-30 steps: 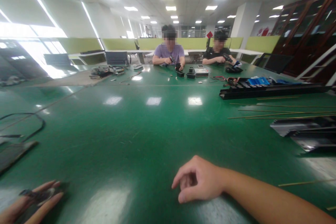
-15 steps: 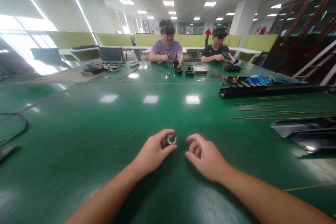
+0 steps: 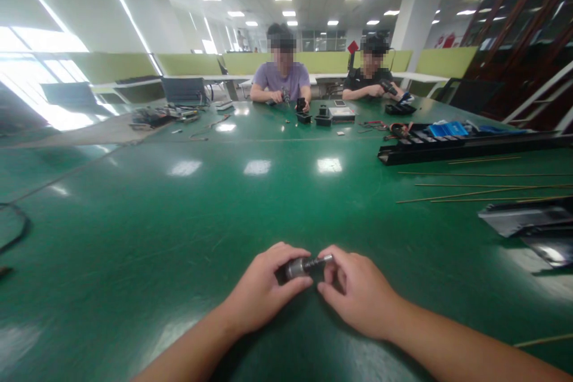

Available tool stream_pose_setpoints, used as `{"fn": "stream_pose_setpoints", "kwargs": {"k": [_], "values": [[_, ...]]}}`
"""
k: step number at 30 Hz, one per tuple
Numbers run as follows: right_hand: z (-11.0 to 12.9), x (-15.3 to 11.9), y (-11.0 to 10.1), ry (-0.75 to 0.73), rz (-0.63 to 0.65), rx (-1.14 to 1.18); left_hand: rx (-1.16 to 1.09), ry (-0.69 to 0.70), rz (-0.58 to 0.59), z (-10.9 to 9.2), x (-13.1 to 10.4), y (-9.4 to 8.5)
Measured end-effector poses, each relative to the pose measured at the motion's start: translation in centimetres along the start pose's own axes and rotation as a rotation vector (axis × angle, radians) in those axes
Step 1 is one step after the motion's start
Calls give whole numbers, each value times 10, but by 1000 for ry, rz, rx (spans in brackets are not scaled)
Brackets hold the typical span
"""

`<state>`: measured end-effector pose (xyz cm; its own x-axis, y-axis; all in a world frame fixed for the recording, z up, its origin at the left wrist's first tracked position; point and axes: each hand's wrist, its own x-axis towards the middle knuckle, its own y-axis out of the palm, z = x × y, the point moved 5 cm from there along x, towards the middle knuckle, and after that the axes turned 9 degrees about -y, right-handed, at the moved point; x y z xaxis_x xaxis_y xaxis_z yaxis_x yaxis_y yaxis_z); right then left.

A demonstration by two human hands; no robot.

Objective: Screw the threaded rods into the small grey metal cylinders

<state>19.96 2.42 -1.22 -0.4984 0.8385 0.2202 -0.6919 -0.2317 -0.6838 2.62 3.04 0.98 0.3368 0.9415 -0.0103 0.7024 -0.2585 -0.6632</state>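
Observation:
My left hand is closed round a small metal cylinder, gripped between the thumb and fingers. A thin ridged shaft sticks out of the cylinder toward the right and ends in a smooth tip. Just beside that tip is my right hand, its thumb and index finger curved and apart. The tip seems to reach the right index finger; whether they touch I cannot tell. Both hands are low over the green table.
Long thin rods and a black channel lie at the right, with metal pieces nearer. Across the table two people handle tools and black parts. Tools lie on a mat at the far left.
The metal cylinder has turned in my left hand, so its shaft now points right instead of up toward the camera. Both hands sit slightly lower in view, and the right is nearer the shaft.

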Motion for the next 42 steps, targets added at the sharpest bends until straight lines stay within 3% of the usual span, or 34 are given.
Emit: {"fn": "stream_pose_setpoints", "kwargs": {"k": [10,18,42], "values": [[-4,3,0,37,-34,159,-35,31,15,0,-1,0],[-3,1,-1,30,-23,135,-84,-45,-25,7,-1,3],[0,1,0,-4,23,116,-22,18,-3,-3,-4,4]]}}
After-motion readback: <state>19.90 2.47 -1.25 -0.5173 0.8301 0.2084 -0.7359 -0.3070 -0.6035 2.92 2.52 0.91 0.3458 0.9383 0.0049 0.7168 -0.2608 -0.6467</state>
